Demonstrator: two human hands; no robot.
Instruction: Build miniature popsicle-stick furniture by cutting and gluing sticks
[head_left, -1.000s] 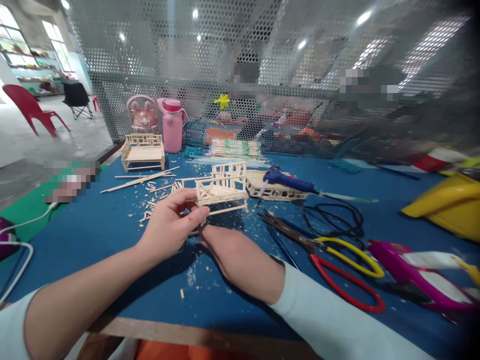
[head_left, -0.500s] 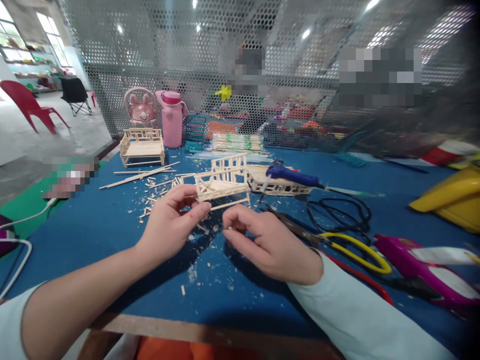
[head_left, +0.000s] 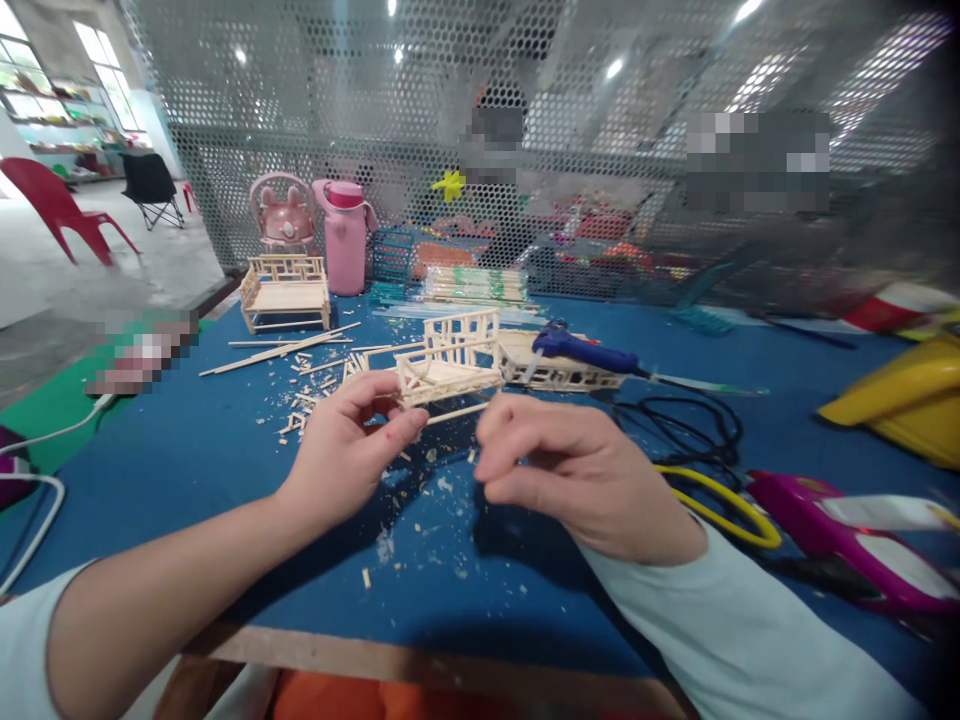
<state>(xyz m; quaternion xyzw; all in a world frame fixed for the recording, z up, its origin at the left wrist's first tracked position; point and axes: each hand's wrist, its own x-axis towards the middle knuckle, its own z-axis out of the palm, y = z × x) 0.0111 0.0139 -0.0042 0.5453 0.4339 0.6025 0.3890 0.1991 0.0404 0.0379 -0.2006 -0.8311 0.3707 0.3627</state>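
Note:
My left hand (head_left: 341,435) grips the left end of a miniature bench (head_left: 450,365) built from pale wooden sticks, holding it tilted above the blue tabletop. To its right, my right hand (head_left: 577,470) is closed, thumb against fingers, apart from the bench. Whatever those fingertips hold, if anything, is too small to make out. Behind the bench lies another stick-built piece (head_left: 566,375), with a blue glue gun (head_left: 585,348) resting across it. Yellow-handled scissors (head_left: 724,500) lie partly covered by my right hand.
A finished-looking stick bench (head_left: 289,295) stands at back left beside a pink bottle (head_left: 345,240). Loose sticks (head_left: 281,350) and small offcuts (head_left: 300,410) litter the table (head_left: 315,590). A black cable (head_left: 675,430) and a purple tool (head_left: 847,540) are on the right. Perforated mesh (head_left: 360,90) borders the back.
My right hand has moved right and a little nearer to me, away from the bench, fingers still closed. My left hand and the bench have shifted very slightly right.

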